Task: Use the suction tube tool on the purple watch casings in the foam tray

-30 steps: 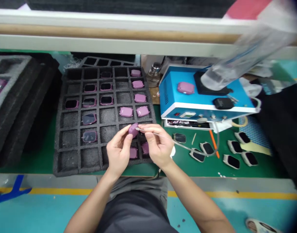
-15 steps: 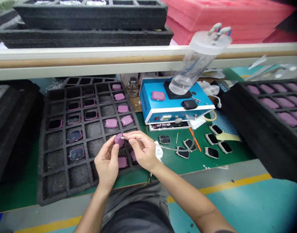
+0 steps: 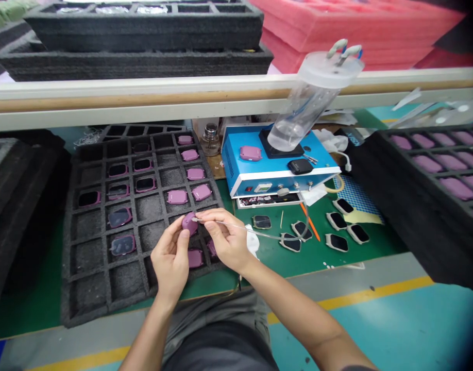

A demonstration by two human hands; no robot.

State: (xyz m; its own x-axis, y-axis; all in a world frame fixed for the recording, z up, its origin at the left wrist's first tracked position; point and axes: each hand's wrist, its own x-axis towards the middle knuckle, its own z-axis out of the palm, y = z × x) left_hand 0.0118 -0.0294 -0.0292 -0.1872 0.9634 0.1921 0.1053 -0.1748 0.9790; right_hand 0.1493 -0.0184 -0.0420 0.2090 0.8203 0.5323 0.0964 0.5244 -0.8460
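My left hand (image 3: 170,255) grips a purple watch case (image 3: 189,224) between thumb and fingers, above the black foam tray (image 3: 124,278). Pinched in my right hand (image 3: 229,238) is the tip end of a clear thin tube (image 3: 265,235), which touches or nearly touches the case. The tube curves right and up to the front of a blue machine (image 3: 236,167). Several purple cases and dark-screened watches lie in the tray's compartments around my hands. Whether the tip enters the case is too small to tell.
A clear cylinder (image 3: 308,103) leans on the machine. Pale-framed watch pieces (image 3: 337,242) and an orange stick (image 3: 310,222) lie on the green mat. Foam trays with purple pieces (image 3: 458,188) stand at the right; a shelf edge (image 3: 144,105) crosses above. Dark foam stacks stand left.
The camera view has shifted slightly. Both hands keep nearly the same pose on the purple case and the tube.
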